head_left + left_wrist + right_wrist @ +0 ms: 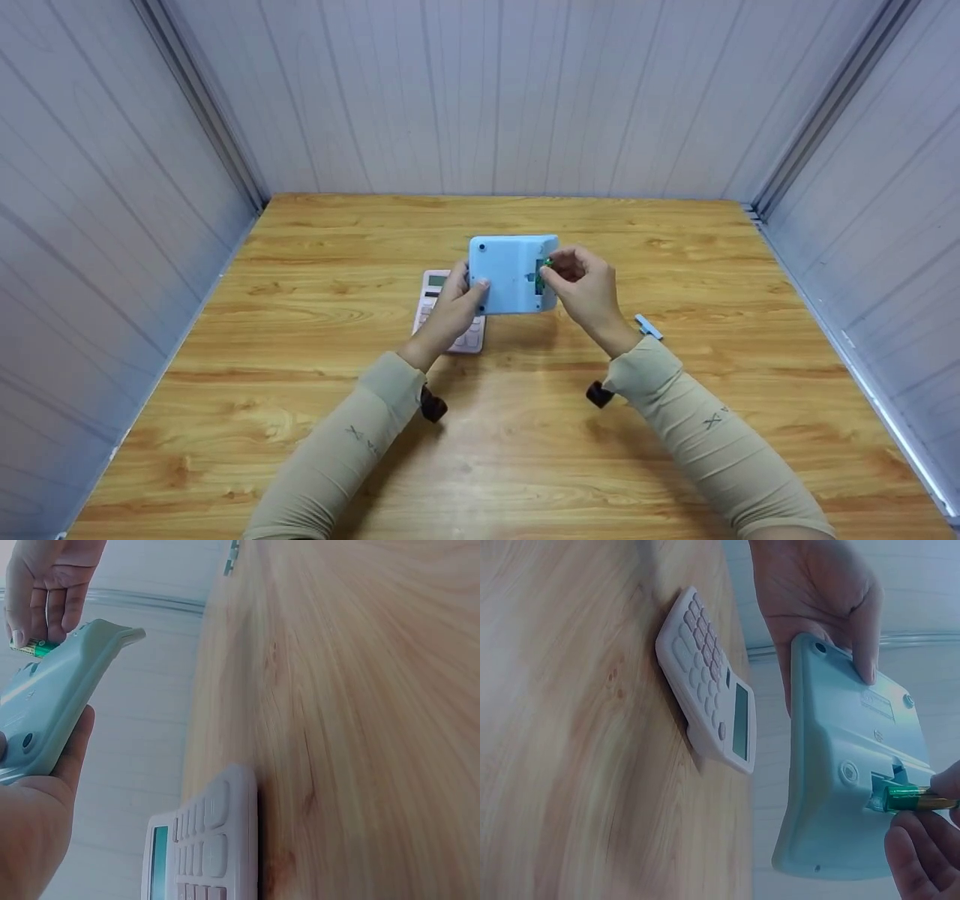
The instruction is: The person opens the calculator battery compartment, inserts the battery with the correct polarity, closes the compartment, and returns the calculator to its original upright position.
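A light blue calculator (506, 274) is held above the table with its underside turned up. My left hand (454, 306) grips one end of it, thumb lying across the back. At the other end the battery compartment (880, 789) is uncovered. My right hand (589, 291) pinches a green and gold battery (905, 799) between thumb and fingers, its green end right at the compartment opening. The left wrist view also shows the battery (37, 648) beyond the raised end of the calculator.
A pink calculator (470, 341) lies face up on the wooden table (315, 300), partly behind my left hand. The small blue battery cover (648, 327) lies to the right, near my right wrist. Pale panelled walls (495, 97) enclose the table at the back and sides.
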Motion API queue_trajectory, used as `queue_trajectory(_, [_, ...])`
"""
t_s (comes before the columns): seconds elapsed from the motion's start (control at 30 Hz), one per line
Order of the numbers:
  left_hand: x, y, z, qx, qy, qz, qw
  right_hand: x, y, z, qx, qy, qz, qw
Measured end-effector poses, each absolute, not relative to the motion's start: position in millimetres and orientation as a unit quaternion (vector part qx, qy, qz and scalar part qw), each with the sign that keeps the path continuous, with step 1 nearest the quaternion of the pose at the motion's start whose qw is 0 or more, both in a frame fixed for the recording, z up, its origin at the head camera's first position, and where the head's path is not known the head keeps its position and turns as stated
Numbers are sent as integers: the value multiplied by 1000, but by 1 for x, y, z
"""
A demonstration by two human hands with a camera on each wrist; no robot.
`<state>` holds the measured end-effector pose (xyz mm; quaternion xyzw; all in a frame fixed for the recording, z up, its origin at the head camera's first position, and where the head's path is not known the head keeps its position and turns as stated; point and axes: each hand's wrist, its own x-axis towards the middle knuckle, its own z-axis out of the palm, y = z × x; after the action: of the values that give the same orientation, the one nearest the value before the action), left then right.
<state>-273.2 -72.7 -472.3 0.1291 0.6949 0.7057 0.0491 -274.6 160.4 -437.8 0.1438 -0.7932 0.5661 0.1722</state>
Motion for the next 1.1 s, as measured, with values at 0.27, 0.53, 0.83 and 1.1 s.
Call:
queue_trajectory(0.27, [-272,-71,-470,134,692,708,43,-275,161,-437,139,-804,555,162])
queue_trajectory(0.53, [-272,-70,-470,137,687,712,47,-276,161,-439,130,-800,566,151])
queue_trajectory(0.83, [-272,-70,-471,144,686,711,48,-279,164,-434,87,-817,557,119])
queue_trajectory(1.1, [-272,-71,-471,139,691,708,43,-284,172,-435,51,-824,565,5])
